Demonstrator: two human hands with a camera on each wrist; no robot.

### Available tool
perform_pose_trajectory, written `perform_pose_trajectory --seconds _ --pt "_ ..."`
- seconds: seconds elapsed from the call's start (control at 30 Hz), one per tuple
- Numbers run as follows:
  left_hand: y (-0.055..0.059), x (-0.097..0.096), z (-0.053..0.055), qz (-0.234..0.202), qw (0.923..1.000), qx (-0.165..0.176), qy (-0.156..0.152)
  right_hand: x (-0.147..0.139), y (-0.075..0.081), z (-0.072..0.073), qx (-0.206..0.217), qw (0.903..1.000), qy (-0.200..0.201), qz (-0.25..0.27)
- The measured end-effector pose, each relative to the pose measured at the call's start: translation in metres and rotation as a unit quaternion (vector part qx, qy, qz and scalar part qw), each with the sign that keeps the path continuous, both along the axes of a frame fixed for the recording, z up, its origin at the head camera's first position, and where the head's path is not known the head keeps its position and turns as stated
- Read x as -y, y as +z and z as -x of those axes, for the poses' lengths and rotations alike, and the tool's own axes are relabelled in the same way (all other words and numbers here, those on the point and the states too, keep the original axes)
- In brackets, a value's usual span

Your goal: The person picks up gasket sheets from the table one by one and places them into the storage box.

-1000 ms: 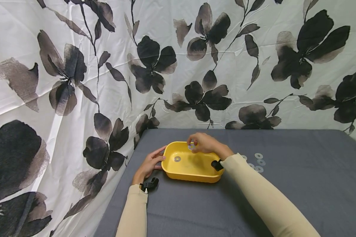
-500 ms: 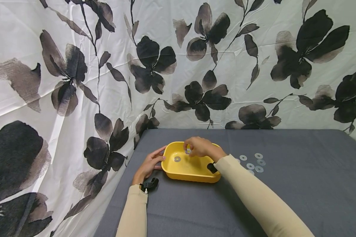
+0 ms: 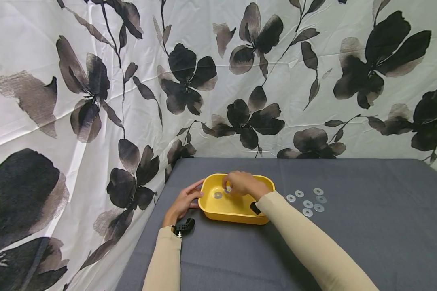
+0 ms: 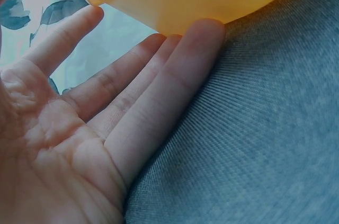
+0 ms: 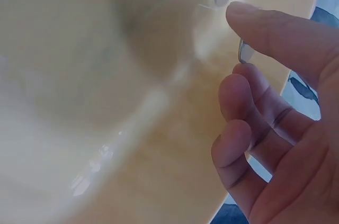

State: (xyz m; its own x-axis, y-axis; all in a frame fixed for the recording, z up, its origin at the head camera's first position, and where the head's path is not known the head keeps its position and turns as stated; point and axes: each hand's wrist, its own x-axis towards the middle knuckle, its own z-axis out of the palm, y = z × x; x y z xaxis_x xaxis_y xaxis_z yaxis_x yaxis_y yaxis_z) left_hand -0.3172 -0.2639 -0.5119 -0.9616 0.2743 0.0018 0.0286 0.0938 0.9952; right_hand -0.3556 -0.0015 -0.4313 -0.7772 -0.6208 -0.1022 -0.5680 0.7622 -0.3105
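A yellow plastic tub stands on the grey cloth. My left hand rests against its left end, thumb at the rim; the left wrist view shows nearly straight fingers with their tips touching the tub's outer wall. Inside the tub, my right hand pinches a flat metal washer between thumb and index finger, held on edge. The other fingers of that hand are curled, touching nothing visible. A second washer lies flat on the tub floor at the left, just beyond the right thumb in the right wrist view.
Several loose washers lie on the grey cloth-covered table to the right of the tub. A white curtain with dark flowers hangs behind the table and along its left side.
My right hand has moved left and lower into the tub with the washer, closer to the one on the floor. More loose washers show beside the right sleeve. The left hand stays put.
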Motion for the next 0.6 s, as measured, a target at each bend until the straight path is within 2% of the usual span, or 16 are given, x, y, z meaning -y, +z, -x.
perform_pose_trajectory --seconds 0.3,0.6 --pt "0.002 -0.001 0.000 0.005 1.0000 0.007 0.004 0.009 -0.004 -0.001 -0.028 0.9993 0.002 -0.027" --pt "0.002 0.001 0.001 0.008 1.0000 0.005 0.000 0.008 -0.002 -0.004 -0.029 0.9991 -0.008 -0.029"
